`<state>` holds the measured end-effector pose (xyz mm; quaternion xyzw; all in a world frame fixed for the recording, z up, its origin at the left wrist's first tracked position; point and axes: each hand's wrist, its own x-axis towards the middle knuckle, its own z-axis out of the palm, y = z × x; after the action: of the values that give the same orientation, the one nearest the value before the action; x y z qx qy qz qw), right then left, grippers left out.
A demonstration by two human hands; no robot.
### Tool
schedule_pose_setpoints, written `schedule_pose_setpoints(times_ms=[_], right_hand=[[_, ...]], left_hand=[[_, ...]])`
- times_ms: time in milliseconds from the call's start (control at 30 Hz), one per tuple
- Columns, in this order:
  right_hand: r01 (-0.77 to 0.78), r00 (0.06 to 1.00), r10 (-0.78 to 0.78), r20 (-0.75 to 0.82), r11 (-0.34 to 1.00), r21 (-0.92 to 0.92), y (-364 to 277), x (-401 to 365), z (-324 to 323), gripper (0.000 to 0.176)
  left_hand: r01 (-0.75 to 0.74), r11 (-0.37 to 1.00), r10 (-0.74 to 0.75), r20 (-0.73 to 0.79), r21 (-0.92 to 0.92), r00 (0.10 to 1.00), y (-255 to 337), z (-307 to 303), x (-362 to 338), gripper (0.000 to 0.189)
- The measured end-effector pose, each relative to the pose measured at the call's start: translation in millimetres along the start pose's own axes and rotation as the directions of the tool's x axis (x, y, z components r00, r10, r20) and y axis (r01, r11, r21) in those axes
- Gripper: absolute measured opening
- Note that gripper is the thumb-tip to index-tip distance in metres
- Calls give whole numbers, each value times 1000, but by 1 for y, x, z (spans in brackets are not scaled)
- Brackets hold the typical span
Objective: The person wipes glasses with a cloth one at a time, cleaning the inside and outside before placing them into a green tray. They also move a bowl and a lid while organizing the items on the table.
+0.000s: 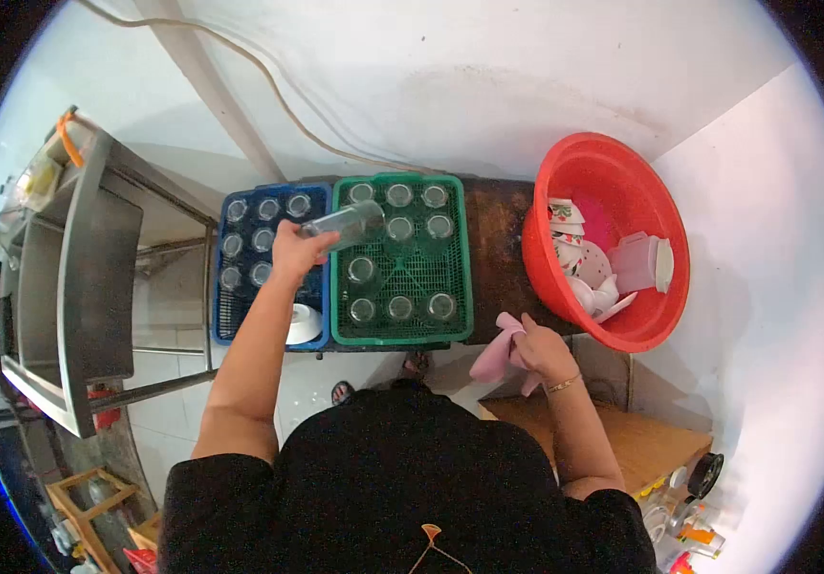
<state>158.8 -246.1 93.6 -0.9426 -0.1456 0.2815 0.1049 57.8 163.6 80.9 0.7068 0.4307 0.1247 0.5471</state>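
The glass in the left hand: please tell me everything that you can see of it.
The glass is clear and plain, apparently empty. It lies tilted almost on its side in the air, gripped at one end by the left hand. It hangs over the left edge of the green crate, above other glasses standing there.

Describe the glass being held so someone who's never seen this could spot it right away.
Start at the green crate in the middle of the dark table, between the blue crate and the red basin. The glass is over its far left corner, gripped by the left hand. Unlike the glasses standing in the crate cells, it is tilted sideways, off the crate.
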Motion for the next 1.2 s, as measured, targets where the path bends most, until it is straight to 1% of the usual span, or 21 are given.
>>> schedule_pose_setpoints(times_ms=[33,67,100,167,200,233,300,400,433,533,600,700,733,767,800,833,900,933,1000,1133,1200], right_hand=[[105,986,-106,130,994,11,6,4,-2,38],[207,944,-209,257,978,33,12,7,-5,36],[213,944,-213,251,977,28,13,8,-13,36],[371,889,-415,195,901,226,10,9,-27,31],[455,862,-505,39,806,379,2,0,-42,30],[34,975,-204,88,530,847,-34,-29,-63,31],[77,994,-100,-37,434,897,-37,-31,-82,31],[160,983,-119,-137,216,963,-87,-79,-113,34],[169,982,-121,-146,216,962,-95,-89,-116,34],[294,930,-263,-257,109,950,-124,-122,-121,36],[462,812,-347,-468,-107,880,-159,-151,-119,44],[256,692,-596,-408,-326,910,-192,-164,-89,50],[597,536,-734,-417,-19,802,-220,-171,-76,55],[850,402,-857,-322,219,480,-246,-178,-64,61],[886,383,-874,-299,255,388,-269,-181,-50,59],[882,420,-846,-328,465,-69,-279,-181,-26,55],[892,384,-764,-519,452,-5,-287,-160,-9,55],[890,384,-760,-524,456,-9,-294,-156,-13,55],[909,416,-691,-591,331,253,-308,-142,-26,52],[950,265,-613,-744,299,92,-328,-103,-41,52],[892,429,-549,-717,131,433,-329,-94,-39,55]], left_hand=[[-7,1000,7,-2,-4,1000,0,-11,-4,65],[115,943,-61,177,-312,982,0,-26,-8,55],[273,782,-64,363,-560,930,-1,-38,-13,46],[303,683,-43,378,-664,925,-9,-54,-29,34],[375,565,59,489,-735,870,-4,-63,-43,33],[457,440,178,574,-773,799,-2,-72,-54,34],[566,361,266,664,-741,699,-6,-84,-71,53],[599,357,344,697,-716,628,-3,-97,-103,65],[596,358,353,695,-719,627,2,-101,-110,65],[576,551,514,789,-604,336,17,-112,-124,79],[598,554,492,808,-579,325,25,-110,-135,78],[604,541,525,796,-585,301,42,-103,-140,69],[643,490,481,798,-589,364,45,-101,-136,60],[675,437,433,797,-594,421,50,-98,-133,54],[496,478,338,673,-725,658,69,-87,-142,53],[591,493,451,768,-638,454,86,-88,-141,50],[550,550,315,766,-628,560,65,-74,-114,50],[550,554,318,769,-625,554,76,-77,-123,50],[323,511,336,530,-797,778,89,-83,-147,48],[332,574,392,607,-749,691,96,-102,-155,46],[372,589,383,654,-717,653,90,-102,-155,46]])
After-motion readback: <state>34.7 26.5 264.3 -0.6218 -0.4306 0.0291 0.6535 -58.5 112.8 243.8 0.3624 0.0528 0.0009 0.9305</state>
